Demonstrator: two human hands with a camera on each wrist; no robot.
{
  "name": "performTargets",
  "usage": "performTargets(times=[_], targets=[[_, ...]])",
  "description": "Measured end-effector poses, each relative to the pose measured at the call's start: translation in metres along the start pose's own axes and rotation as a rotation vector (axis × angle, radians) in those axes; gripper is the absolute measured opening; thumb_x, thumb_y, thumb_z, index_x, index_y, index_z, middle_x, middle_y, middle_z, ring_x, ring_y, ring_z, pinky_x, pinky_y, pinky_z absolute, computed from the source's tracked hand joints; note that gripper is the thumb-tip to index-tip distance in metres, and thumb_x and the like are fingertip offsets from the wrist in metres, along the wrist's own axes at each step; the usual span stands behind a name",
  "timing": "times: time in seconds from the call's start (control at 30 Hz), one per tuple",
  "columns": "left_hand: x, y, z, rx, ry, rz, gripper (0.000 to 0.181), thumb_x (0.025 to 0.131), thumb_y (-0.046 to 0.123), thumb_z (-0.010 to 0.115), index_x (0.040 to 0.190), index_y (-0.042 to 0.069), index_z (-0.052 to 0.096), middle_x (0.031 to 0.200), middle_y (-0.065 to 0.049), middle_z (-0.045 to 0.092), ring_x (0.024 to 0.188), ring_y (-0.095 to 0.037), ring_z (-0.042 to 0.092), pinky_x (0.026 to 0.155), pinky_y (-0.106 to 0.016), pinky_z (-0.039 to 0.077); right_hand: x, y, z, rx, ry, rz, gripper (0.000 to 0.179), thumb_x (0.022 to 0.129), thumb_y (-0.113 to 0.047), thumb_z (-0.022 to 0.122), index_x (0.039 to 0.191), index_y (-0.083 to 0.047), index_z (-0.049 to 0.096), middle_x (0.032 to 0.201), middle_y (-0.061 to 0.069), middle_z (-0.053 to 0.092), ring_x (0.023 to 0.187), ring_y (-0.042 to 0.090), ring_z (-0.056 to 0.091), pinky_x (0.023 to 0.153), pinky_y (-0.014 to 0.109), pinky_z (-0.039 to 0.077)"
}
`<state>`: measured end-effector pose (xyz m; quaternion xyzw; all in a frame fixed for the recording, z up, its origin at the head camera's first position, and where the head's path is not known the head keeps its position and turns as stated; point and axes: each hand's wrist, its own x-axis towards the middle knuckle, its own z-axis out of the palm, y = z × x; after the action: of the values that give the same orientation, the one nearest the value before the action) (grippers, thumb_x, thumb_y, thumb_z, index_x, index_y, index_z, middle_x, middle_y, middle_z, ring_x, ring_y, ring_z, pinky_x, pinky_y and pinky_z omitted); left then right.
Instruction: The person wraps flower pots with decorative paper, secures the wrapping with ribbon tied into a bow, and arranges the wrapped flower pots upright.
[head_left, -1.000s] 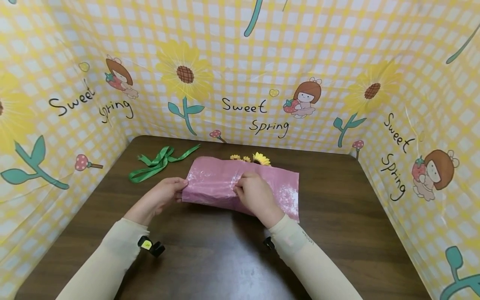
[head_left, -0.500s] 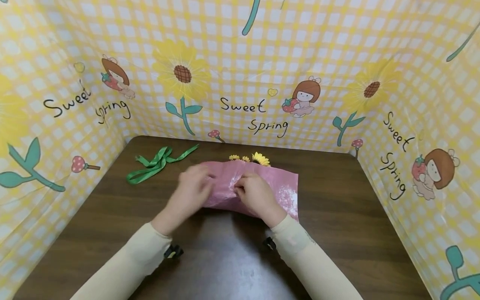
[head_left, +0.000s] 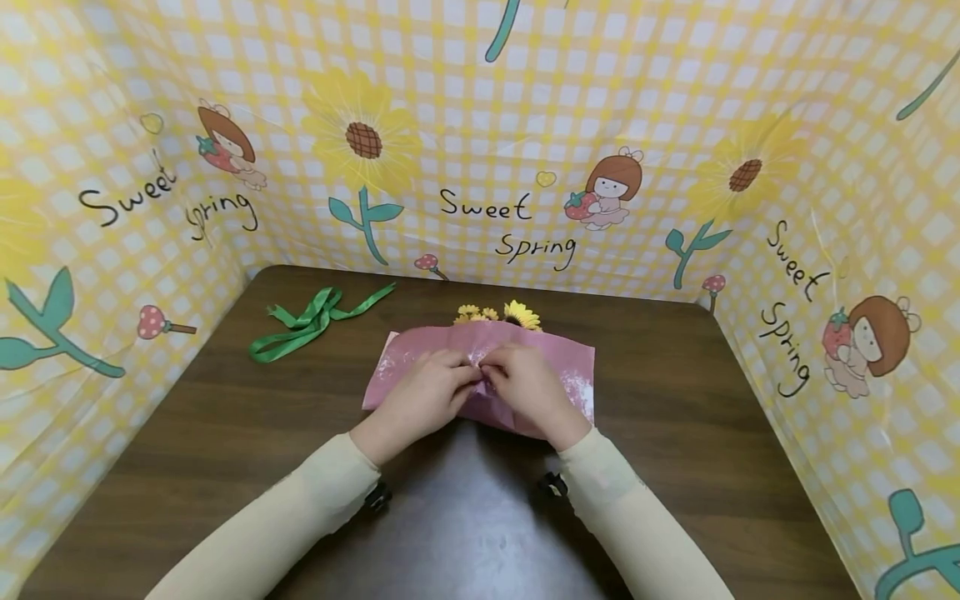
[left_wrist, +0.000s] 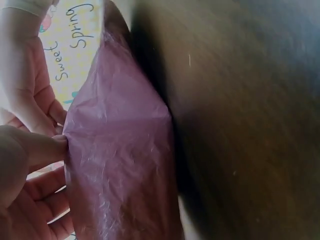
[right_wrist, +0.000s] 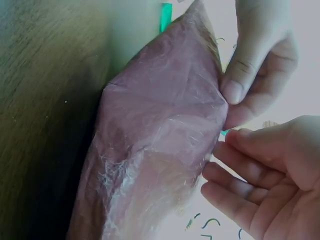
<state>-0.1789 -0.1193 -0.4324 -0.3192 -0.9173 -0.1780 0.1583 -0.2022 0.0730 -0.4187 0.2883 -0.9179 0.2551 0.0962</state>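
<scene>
A sheet of pink wrapping paper (head_left: 412,354), shiny and creased, stands folded over in the middle of the table. My left hand (head_left: 427,387) pinches its gathered upper edge between thumb and finger, seen plainly in the right wrist view at the left hand (right_wrist: 265,60). Close beside it, my right hand (head_left: 528,387) has its curled fingertips at the same edge; in the right wrist view the right hand's fingers (right_wrist: 240,190) lie against the paper (right_wrist: 165,110). Yellow artificial flowers (head_left: 521,315) poke out behind the paper; their stems are hidden.
A loose green ribbon (head_left: 303,325) lies at the back left of the dark wooden table (head_left: 667,417). Yellow checked cloth (head_left: 480,125) with printed sunflowers walls the table at the back and sides.
My left hand has let go of the paper's left end and moved right to the middle edge, next to my right hand. The right hand has stayed nearly in place.
</scene>
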Motion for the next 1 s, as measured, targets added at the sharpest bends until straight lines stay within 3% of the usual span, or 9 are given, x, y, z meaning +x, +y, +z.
performTargets(times=[0.17, 0.3, 0.43, 0.5, 0.6, 0.73, 0.87, 1.0], targets=[[0.003, 0.001, -0.002, 0.080, -0.032, 0.052, 0.012, 0.095, 0.018, 0.073, 0.105, 0.014, 0.079, 0.105, -0.001, 0.069, 0.103, -0.022, 0.063, 0.088, -0.045, 0.052, -0.008, 0.013, -0.013, 0.037, 0.036, 0.045, 0.011, 0.097, -0.012, 0.069, 0.101, -0.009, 0.079, 0.095, 0.003, 0.075, 0.087, 0.017, 0.069, 0.081, 0.037, 0.057], [0.006, 0.003, -0.004, 0.087, -0.055, 0.082, 0.009, 0.095, 0.013, 0.070, 0.101, 0.010, 0.077, 0.106, -0.002, 0.071, 0.103, -0.022, 0.065, 0.093, -0.041, 0.053, -0.019, 0.029, -0.035, 0.010, 0.170, 0.124, 0.015, 0.095, -0.012, 0.070, 0.106, -0.007, 0.079, 0.100, 0.008, 0.076, 0.094, 0.025, 0.072, 0.085, 0.043, 0.057], [0.007, 0.004, -0.005, 0.112, -0.080, 0.081, 0.007, 0.094, 0.015, 0.070, 0.096, 0.010, 0.076, 0.104, -0.002, 0.071, 0.100, -0.022, 0.065, 0.092, -0.041, 0.053, -0.032, 0.056, -0.056, -0.017, 0.251, 0.254, 0.018, 0.097, -0.017, 0.068, 0.107, -0.007, 0.079, 0.098, 0.010, 0.075, 0.086, 0.026, 0.070, 0.078, 0.045, 0.056], [0.007, 0.004, -0.006, 0.131, -0.093, 0.077, 0.008, 0.093, 0.019, 0.073, 0.093, 0.011, 0.075, 0.102, -0.002, 0.070, 0.098, -0.022, 0.065, 0.090, -0.041, 0.053, -0.040, 0.071, -0.062, -0.006, 0.214, 0.344, 0.021, 0.099, -0.020, 0.066, 0.108, -0.005, 0.077, 0.099, 0.011, 0.075, 0.088, 0.027, 0.069, 0.079, 0.045, 0.055], [0.008, 0.006, -0.005, 0.154, -0.092, 0.081, 0.011, 0.091, 0.022, 0.077, 0.088, 0.012, 0.073, 0.097, -0.001, 0.069, 0.093, -0.021, 0.064, 0.086, -0.041, 0.053, -0.055, 0.096, -0.066, 0.035, 0.090, 0.476, 0.028, 0.101, -0.026, 0.063, 0.111, -0.003, 0.075, 0.101, 0.013, 0.075, 0.092, 0.029, 0.068, 0.082, 0.045, 0.054], [0.011, 0.008, -0.003, 0.177, -0.067, 0.083, 0.014, 0.090, 0.022, 0.079, 0.083, 0.013, 0.071, 0.087, 0.001, 0.065, 0.086, -0.021, 0.062, 0.083, -0.040, 0.052, -0.069, 0.116, -0.062, 0.323, -0.071, 0.624, 0.034, 0.102, -0.025, 0.063, 0.117, 0.005, 0.071, 0.097, 0.015, 0.074, 0.088, 0.025, 0.069, 0.079, 0.040, 0.058], [0.012, 0.008, -0.001, 0.192, -0.067, 0.079, 0.015, 0.091, 0.024, 0.077, 0.083, 0.013, 0.070, 0.086, 0.001, 0.064, 0.086, -0.022, 0.060, 0.084, -0.041, 0.052, -0.077, 0.125, -0.053, 0.723, -0.131, 0.711, 0.037, 0.101, -0.013, 0.063, 0.125, 0.016, 0.061, 0.087, 0.007, 0.072, 0.076, 0.014, 0.068, 0.071, 0.033, 0.061], [0.012, 0.007, -0.001, 0.189, -0.069, 0.083, 0.016, 0.090, 0.026, 0.078, 0.085, 0.013, 0.070, 0.088, 0.000, 0.064, 0.088, -0.022, 0.060, 0.085, -0.042, 0.051, -0.082, 0.133, -0.048, 0.879, -0.159, 0.705, 0.045, 0.100, -0.006, 0.062, 0.134, 0.020, 0.050, 0.086, 0.001, 0.071, 0.075, 0.011, 0.069, 0.069, 0.031, 0.061]])
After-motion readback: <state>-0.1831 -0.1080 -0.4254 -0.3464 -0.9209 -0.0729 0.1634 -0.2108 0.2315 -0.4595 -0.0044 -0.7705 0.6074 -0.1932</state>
